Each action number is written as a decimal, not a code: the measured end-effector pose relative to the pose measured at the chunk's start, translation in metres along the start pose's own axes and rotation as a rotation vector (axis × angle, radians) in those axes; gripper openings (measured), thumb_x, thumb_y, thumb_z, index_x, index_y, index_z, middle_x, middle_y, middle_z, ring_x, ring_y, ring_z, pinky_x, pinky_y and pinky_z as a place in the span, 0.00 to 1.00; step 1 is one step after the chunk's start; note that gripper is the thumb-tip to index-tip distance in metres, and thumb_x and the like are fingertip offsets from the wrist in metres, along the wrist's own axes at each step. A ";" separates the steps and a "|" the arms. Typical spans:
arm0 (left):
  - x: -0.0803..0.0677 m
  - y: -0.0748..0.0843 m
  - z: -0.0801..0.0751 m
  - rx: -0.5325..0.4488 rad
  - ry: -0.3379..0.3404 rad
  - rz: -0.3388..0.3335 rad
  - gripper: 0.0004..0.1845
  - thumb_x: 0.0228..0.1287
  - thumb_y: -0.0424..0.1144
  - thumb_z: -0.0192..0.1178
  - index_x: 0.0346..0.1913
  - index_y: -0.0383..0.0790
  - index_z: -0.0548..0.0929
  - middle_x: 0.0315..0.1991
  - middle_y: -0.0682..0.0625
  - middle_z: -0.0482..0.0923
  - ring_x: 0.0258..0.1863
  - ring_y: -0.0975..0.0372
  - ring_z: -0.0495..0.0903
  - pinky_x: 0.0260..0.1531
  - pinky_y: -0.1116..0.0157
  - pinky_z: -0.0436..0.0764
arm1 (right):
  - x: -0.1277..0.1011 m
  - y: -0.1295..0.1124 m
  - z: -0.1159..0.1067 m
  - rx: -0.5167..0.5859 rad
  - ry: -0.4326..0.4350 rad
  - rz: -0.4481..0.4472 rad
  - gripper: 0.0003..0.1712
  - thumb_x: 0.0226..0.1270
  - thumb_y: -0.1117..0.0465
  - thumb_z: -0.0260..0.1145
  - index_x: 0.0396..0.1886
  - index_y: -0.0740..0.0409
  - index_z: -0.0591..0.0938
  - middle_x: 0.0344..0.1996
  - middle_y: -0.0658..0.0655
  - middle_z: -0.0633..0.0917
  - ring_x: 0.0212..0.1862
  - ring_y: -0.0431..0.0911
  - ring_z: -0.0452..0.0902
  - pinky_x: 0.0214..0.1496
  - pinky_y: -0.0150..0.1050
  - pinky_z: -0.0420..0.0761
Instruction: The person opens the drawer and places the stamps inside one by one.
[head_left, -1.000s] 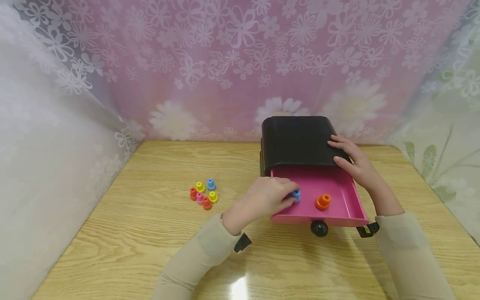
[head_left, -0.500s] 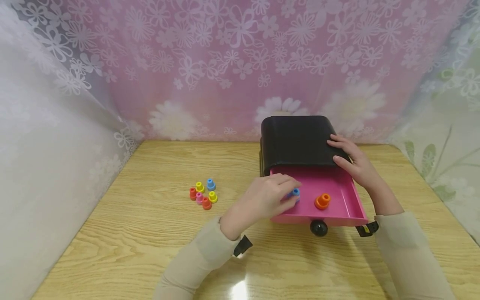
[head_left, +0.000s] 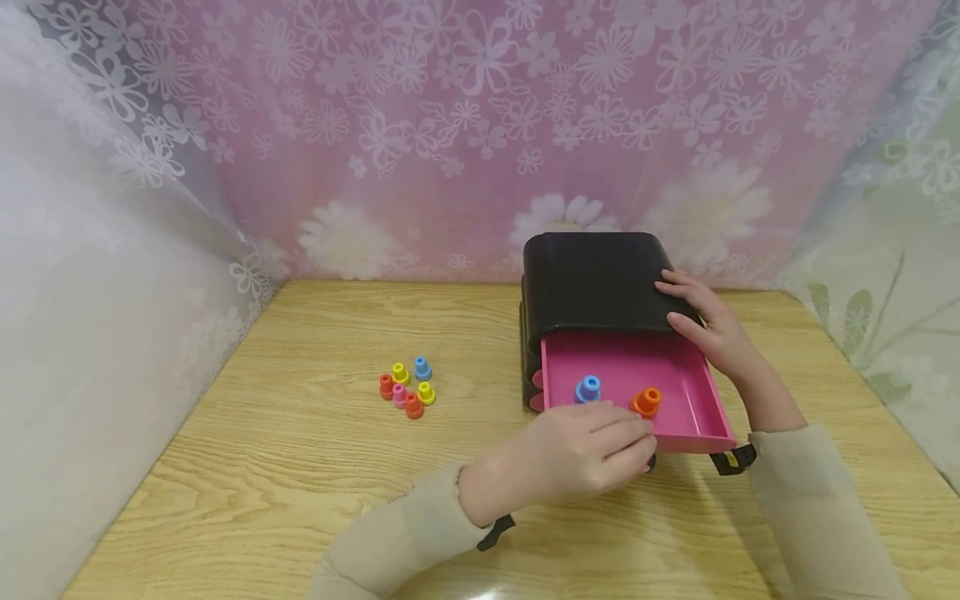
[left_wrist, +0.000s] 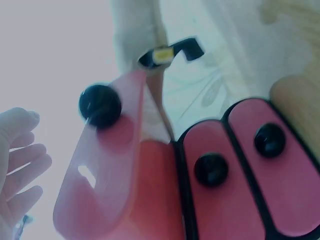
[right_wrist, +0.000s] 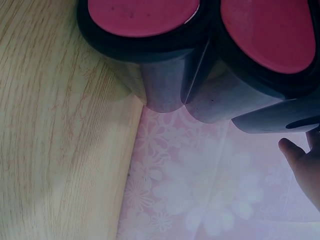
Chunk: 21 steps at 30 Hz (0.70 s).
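A black cabinet stands on the wooden table with its pink top drawer pulled out. A blue peg and an orange peg stand upright inside the drawer. My left hand is at the drawer's front edge and hides the black knob in the head view. In the left wrist view its fingers are relaxed and apart from the knob. My right hand rests with straight fingers on the cabinet's top right edge, and a fingertip shows beside the cabinet.
Several small coloured pegs stand in a cluster on the table left of the cabinet. Two lower pink drawers are closed, each with a black knob. A flowered curtain closes off the back and sides.
My left hand has let go of the blue peg, left it standing in the drawer, and drawn back to the drawer's front by the knob. The right hand has stayed put.
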<state>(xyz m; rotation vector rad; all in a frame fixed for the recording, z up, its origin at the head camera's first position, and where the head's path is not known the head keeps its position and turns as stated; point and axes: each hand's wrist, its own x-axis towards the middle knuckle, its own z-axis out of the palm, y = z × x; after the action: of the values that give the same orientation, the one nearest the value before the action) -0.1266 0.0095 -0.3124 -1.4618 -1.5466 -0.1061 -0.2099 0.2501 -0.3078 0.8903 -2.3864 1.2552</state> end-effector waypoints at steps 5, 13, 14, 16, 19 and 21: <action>-0.004 0.013 0.004 0.073 -0.086 0.132 0.15 0.65 0.33 0.42 0.39 0.43 0.82 0.40 0.52 0.80 0.41 0.63 0.77 0.46 0.66 0.72 | -0.001 0.001 0.001 0.002 0.008 -0.005 0.21 0.59 0.75 0.51 0.54 0.77 0.65 0.59 0.75 0.58 0.66 0.43 0.45 0.63 0.38 0.46; -0.004 0.018 0.005 0.075 -0.183 0.195 0.21 0.67 0.31 0.34 0.42 0.46 0.81 0.42 0.54 0.79 0.44 0.65 0.75 0.48 0.68 0.71 | -0.001 0.002 0.002 0.006 0.007 -0.005 0.21 0.59 0.76 0.51 0.54 0.78 0.65 0.59 0.75 0.57 0.65 0.35 0.44 0.64 0.42 0.45; -0.003 0.018 0.003 0.078 -0.193 0.198 0.22 0.68 0.30 0.33 0.42 0.47 0.81 0.42 0.55 0.79 0.44 0.65 0.75 0.47 0.68 0.71 | -0.001 0.002 0.002 0.004 0.008 -0.004 0.21 0.59 0.76 0.51 0.54 0.78 0.65 0.59 0.75 0.57 0.65 0.35 0.44 0.64 0.42 0.45; -0.001 0.017 -0.001 0.082 -0.214 0.205 0.24 0.68 0.30 0.31 0.42 0.48 0.81 0.42 0.56 0.78 0.44 0.66 0.75 0.47 0.70 0.71 | -0.001 0.002 0.002 0.001 0.009 -0.002 0.21 0.60 0.75 0.50 0.54 0.78 0.65 0.59 0.75 0.58 0.65 0.35 0.44 0.64 0.42 0.45; 0.001 0.016 -0.006 0.083 -0.237 0.212 0.24 0.68 0.29 0.31 0.42 0.48 0.81 0.43 0.56 0.78 0.45 0.66 0.74 0.47 0.70 0.70 | -0.001 0.003 0.002 -0.003 0.012 -0.002 0.21 0.60 0.75 0.50 0.54 0.78 0.65 0.59 0.75 0.58 0.64 0.34 0.45 0.64 0.42 0.45; 0.001 0.015 -0.006 0.079 -0.254 0.213 0.24 0.68 0.29 0.31 0.42 0.48 0.81 0.44 0.55 0.77 0.45 0.66 0.74 0.48 0.70 0.70 | 0.000 0.002 0.002 -0.002 0.012 -0.005 0.21 0.60 0.75 0.50 0.54 0.78 0.65 0.59 0.75 0.58 0.64 0.34 0.45 0.64 0.42 0.45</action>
<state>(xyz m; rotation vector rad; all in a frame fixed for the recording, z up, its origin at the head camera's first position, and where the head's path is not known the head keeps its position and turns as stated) -0.1108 0.0106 -0.3164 -1.6144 -1.5627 0.2726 -0.2110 0.2496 -0.3098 0.8858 -2.3741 1.2526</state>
